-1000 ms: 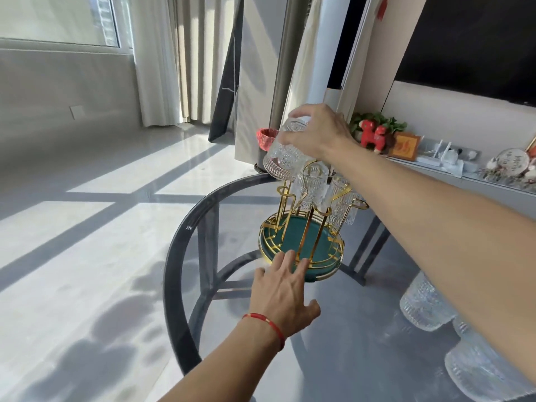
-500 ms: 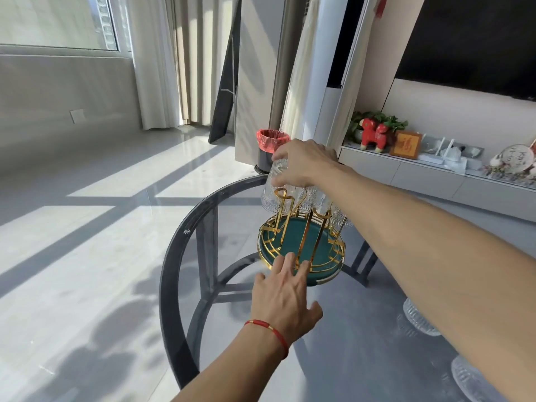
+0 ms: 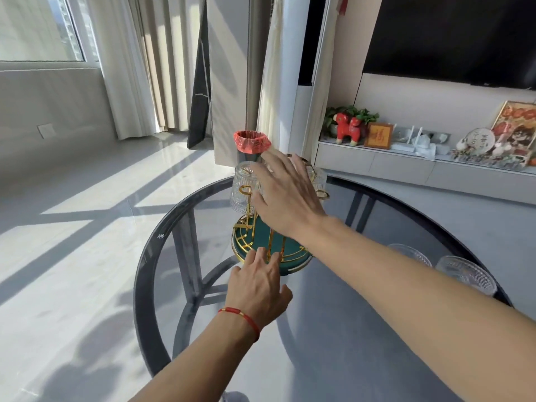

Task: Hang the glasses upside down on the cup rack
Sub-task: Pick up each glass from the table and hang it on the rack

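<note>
The cup rack (image 3: 249, 250), gold wire over a round green base, stands on the round glass table (image 3: 150, 256). A clear patterned glass (image 3: 242, 190) hangs upside down on its left prong; another glass (image 3: 319, 178) hangs at the back right, partly hidden. My right hand (image 3: 285, 198) hovers over the rack with fingers spread, holding nothing. My left hand (image 3: 256, 285), with a red string at the wrist, rests flat on the table with fingertips against the rack's base. Two more glasses (image 3: 464, 274) stand on the table at the right, behind my right forearm.
A black bin with a red bag (image 3: 251, 145) stands on the floor behind the table. A low shelf (image 3: 406, 163) with a red horse figure, frames and ornaments runs along the right wall. Sunlit floor lies to the left.
My right hand lowered the glass onto the rack's left prong, let go of it and opened. My left hand stayed at the rack's base.
</note>
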